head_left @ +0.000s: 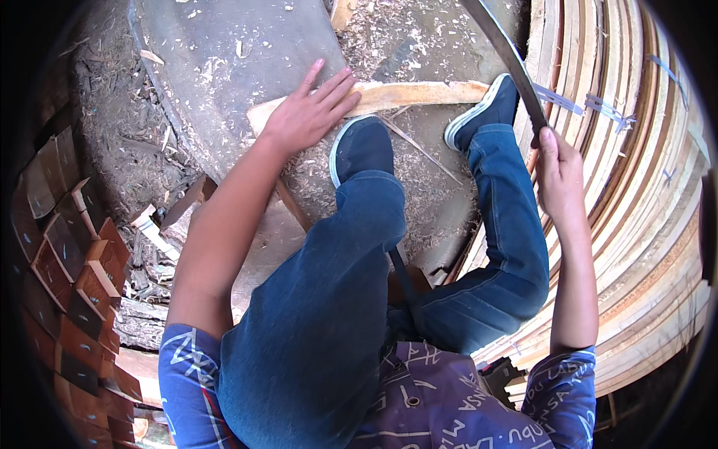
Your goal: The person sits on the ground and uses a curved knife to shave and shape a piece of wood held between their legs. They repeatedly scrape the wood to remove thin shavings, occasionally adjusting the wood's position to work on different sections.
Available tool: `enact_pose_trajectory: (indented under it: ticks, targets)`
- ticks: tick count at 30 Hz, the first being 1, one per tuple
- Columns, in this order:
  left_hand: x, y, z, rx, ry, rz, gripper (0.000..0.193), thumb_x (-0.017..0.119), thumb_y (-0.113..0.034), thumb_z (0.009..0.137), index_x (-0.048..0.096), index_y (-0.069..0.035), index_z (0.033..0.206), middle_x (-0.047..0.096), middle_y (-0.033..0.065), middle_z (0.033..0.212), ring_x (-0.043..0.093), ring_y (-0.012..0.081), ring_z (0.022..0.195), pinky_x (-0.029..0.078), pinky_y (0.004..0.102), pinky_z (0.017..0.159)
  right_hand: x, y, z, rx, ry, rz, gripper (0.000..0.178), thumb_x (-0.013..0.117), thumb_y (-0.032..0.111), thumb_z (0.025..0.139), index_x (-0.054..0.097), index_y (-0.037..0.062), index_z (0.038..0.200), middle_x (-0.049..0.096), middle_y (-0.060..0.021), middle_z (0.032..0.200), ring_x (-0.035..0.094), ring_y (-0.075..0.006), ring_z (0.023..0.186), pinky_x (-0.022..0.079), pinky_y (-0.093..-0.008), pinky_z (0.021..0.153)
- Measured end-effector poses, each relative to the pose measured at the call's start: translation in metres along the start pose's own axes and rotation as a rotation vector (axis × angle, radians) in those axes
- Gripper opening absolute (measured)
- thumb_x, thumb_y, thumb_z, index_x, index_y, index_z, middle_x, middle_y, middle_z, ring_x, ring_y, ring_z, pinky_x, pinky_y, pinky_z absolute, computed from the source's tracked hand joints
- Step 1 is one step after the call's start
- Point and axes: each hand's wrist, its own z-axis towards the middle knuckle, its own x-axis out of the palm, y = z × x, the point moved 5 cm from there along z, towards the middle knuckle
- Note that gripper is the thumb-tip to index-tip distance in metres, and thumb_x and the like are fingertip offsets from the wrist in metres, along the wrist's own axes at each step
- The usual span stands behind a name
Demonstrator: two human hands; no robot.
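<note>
A pale strip of wood [422,93] lies across the ground ahead of a seated person, its right end meeting the right shoe [490,112] and the left shoe [364,150] set close at its near edge. The left hand [310,112] rests palm down over the left part of the strip, fingers partly spread rather than pinching. The right hand [559,172] closes around the near end of a long, dark blade [514,63], thumb laid along it, the blade apart from the wood. Pale shavings [381,26] litter the ground beyond, suggesting that cutting is well under way here; the strip looks bare-faced, though how much trimming it needs cannot be told. To the right curve tall layers of strapped planks [621,179], apparently finished or waiting; to the left stand stacked reddish-brown blocks [97,277].
</note>
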Motion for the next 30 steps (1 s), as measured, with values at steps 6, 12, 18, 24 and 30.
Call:
enact_pose_trajectory:
  ticks: [6, 12, 18, 24, 30]
  targets:
    - [0.003, 0.0, 0.013, 0.064, -0.076, -0.063, 0.05, 0.036, -0.024, 0.1, 0.034, -0.015, 0.149, 0.031, 0.006, 0.157, 0.018, 0.018, 0.149, 0.004, 0.0535, 0.122, 0.049, -0.081, -0.011, 0.156, 0.208, -0.313, 0.049, 0.05, 0.038, 0.1, 0.066, -0.0069, 0.094, 0.063, -0.032, 0.08, 0.064, -0.0469, 0.087, 0.049, -0.0512, 0.078]
    - [0.006, 0.001, 0.0, 0.001, -0.012, -0.039, 0.048, 0.033, -0.025, 0.101, 0.035, -0.014, 0.148, 0.031, 0.0073, 0.157, 0.021, 0.0193, 0.148, 0.005, 0.0547, 0.122, 0.0, 0.008, 0.007, -0.013, 0.064, -0.192, 0.049, 0.051, 0.038, 0.101, 0.064, -0.0088, 0.092, 0.053, -0.0238, 0.061, 0.056, -0.034, 0.058, 0.045, -0.043, 0.063]
    - [0.001, -0.001, 0.005, 0.011, -0.024, -0.017, 0.049, 0.036, -0.031, 0.101, 0.037, -0.016, 0.147, 0.032, 0.007, 0.156, 0.02, 0.02, 0.148, 0.004, 0.0558, 0.121, 0.049, -0.069, -0.016, 0.298, 0.185, -0.134, 0.053, 0.049, 0.041, 0.102, 0.065, -0.0085, 0.101, 0.063, -0.0292, 0.077, 0.067, -0.0334, 0.077, 0.05, -0.0429, 0.074]
    - [0.01, -0.011, 0.0, 0.028, 0.03, 0.047, 0.05, 0.037, -0.037, 0.101, 0.038, -0.018, 0.147, 0.032, 0.0063, 0.156, 0.021, 0.0207, 0.148, 0.004, 0.055, 0.122, 0.018, -0.048, -0.009, 0.336, 0.197, -0.188, 0.055, 0.05, 0.043, 0.101, 0.065, -0.0086, 0.092, 0.059, -0.0231, 0.07, 0.059, -0.0282, 0.068, 0.048, -0.0403, 0.069]
    - [0.001, 0.001, 0.003, 0.01, -0.038, 0.0, 0.048, 0.038, -0.032, 0.099, 0.041, -0.015, 0.145, 0.035, 0.0051, 0.154, 0.022, 0.0206, 0.148, 0.006, 0.0559, 0.121, 0.009, -0.015, -0.001, 0.269, 0.07, 0.092, 0.054, 0.048, 0.044, 0.101, 0.064, -0.0072, 0.096, 0.06, -0.0199, 0.067, 0.06, -0.0266, 0.065, 0.048, -0.0385, 0.067]
